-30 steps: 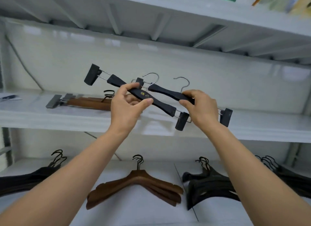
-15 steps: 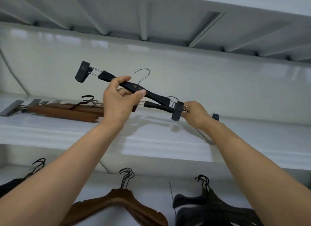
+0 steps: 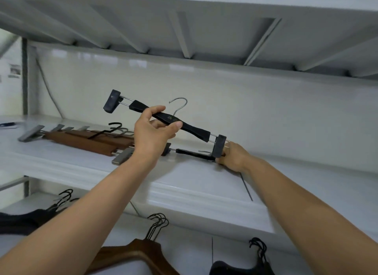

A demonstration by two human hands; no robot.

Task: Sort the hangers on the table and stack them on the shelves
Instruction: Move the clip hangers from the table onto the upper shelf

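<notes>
Head view: white shelf [image 3: 184, 184] holds brown wooden clip hangers [image 3: 81, 139]. Left hand [image 3: 153, 135] curls round a black clip hanger [image 3: 196, 130]; right hand [image 3: 233, 157] grips a second black hanger [image 3: 194, 153] down at the shelf.

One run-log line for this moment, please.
left hand: holds black clip hanger raised | right hand: grips second black hanger on shelf | brown clip hangers: stacked beside

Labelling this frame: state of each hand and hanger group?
left hand: grips first black clip hanger, tilted above middle shelf.
right hand: grips second black clip hanger, down at middle shelf.
brown clip hangers: stacked flat, middle shelf.
brown coat hangers: stacked, lower shelf.
black coat hangers: piled, lower shelf.
</notes>
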